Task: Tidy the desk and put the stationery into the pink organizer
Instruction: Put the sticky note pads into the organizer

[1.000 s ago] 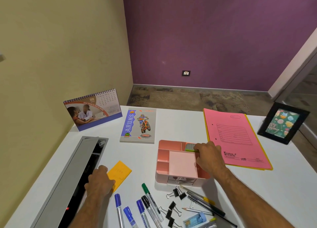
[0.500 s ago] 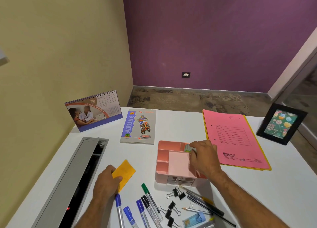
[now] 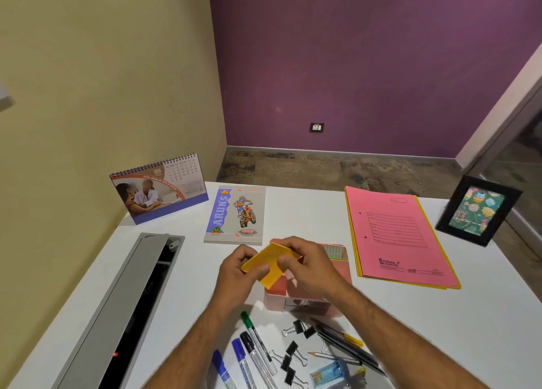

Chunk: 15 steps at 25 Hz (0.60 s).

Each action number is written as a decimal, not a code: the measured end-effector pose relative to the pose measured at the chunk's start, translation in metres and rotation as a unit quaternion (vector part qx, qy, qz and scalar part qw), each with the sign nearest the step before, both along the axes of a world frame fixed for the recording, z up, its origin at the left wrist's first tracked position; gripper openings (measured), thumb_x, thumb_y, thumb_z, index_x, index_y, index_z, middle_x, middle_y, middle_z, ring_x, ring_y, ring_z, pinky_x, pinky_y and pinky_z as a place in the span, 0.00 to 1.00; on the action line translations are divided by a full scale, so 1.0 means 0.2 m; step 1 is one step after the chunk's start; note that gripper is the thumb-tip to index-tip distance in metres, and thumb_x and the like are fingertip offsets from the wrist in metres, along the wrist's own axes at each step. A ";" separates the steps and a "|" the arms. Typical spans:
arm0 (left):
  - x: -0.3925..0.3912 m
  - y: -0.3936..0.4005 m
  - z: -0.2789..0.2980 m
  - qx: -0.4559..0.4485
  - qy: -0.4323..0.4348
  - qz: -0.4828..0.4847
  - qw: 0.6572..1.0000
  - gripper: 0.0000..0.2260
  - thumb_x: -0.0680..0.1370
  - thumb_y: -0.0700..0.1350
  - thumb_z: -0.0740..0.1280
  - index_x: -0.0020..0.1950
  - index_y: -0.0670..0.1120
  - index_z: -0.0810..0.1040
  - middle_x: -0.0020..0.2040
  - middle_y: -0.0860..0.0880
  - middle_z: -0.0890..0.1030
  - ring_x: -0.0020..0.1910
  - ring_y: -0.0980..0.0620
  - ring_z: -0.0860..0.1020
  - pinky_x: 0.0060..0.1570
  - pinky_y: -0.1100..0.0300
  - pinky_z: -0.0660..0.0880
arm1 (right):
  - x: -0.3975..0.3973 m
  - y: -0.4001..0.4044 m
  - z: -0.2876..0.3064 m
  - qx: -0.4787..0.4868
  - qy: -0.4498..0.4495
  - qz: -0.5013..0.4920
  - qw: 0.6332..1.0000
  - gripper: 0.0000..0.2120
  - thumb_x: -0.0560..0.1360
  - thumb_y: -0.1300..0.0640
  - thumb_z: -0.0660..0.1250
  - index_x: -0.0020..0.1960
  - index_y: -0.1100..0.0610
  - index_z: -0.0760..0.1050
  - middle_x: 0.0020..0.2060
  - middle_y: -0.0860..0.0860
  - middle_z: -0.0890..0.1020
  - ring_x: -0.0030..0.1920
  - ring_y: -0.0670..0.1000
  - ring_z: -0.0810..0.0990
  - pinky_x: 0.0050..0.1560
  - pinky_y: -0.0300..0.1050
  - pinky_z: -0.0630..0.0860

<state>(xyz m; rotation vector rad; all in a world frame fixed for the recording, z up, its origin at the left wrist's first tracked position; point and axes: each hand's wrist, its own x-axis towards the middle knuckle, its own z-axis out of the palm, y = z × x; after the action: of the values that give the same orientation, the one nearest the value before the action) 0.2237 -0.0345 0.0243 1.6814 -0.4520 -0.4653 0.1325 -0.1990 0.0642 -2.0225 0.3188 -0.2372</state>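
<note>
Above the pink organizer (image 3: 341,274) at the middle of the white desk (image 3: 308,212), both hands hold a yellow sticky-note pad (image 3: 271,264); left hand (image 3: 239,274) pinches the pad's near-left edge w/ thumb on top, right hand (image 3: 311,267) grips its right side, fingers curled over the far corner; pad sits tilted, one corner pointing down toward the organizer's front-left compartment, not touching the desk; whether it touches the organizer's rim can't be told; organizer mostly hidden by the hands, a green-edged item (image 3: 335,252) standing in its back-right compartment. Nearer the camera, stationery lies loose on the desk: green marker (image 3: 258,341), black marker (image 3: 250,346) and two blue markers (image 3: 240,359) side by side, roughly parallel; black binder clips (image 3: 293,356) scattered just right of them; dark pens (image 3: 346,344) and a pencil (image 3: 325,356) angled beside the clips; a small blue item (image 3: 330,374) at the bottom edge, too blurred to name. Far side: desk calendar (image 3: 159,189) upright at back left; notebook w/ motorbike cover (image 3: 236,215) flat beside it; pink folder (image 3: 399,236) on a yellow one at right; black picture frame (image 3: 478,210) at the right corner; grey cable tray (image 3: 123,309) w/ lid raised along the left edge.
</note>
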 end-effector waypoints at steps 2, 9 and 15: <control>-0.03 -0.02 0.01 -0.005 -0.012 0.025 1.000 0.09 0.71 0.38 0.77 0.40 0.49 0.78 0.37 0.49 0.82 0.37 0.49 0.81 0.38 0.58 0.78 | -0.01 0.00 0.00 -0.013 -0.008 -0.024 1.000 0.11 0.73 0.59 0.70 0.54 0.49 0.81 0.49 0.40 0.82 0.50 0.41 0.80 0.49 0.44 0.79; -0.04 -0.07 -0.05 -0.002 -0.280 0.068 0.958 0.13 0.69 0.36 0.75 0.43 0.52 0.77 0.45 0.57 0.80 0.44 0.52 0.78 0.40 0.59 0.75 | 0.00 -0.02 0.02 0.088 0.018 -0.147 0.985 0.20 0.67 0.38 0.73 0.51 0.50 0.81 0.42 0.50 0.83 0.40 0.52 0.83 0.39 0.52 0.82; -0.03 -0.08 -0.07 0.049 -0.375 0.043 0.925 0.18 0.68 0.37 0.72 0.51 0.55 0.76 0.53 0.56 0.79 0.54 0.53 0.75 0.47 0.59 0.76 | 0.05 -0.08 0.07 0.170 0.011 -0.217 0.961 0.20 0.69 0.65 0.74 0.58 0.52 0.76 0.38 0.56 0.84 0.35 0.54 0.84 0.35 0.48 0.82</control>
<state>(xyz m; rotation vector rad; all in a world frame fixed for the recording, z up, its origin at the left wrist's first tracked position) 0.2175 -0.0495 0.0101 1.9360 -0.9131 0.2558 0.1421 -0.2154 0.0776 -1.5978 0.7651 -0.4025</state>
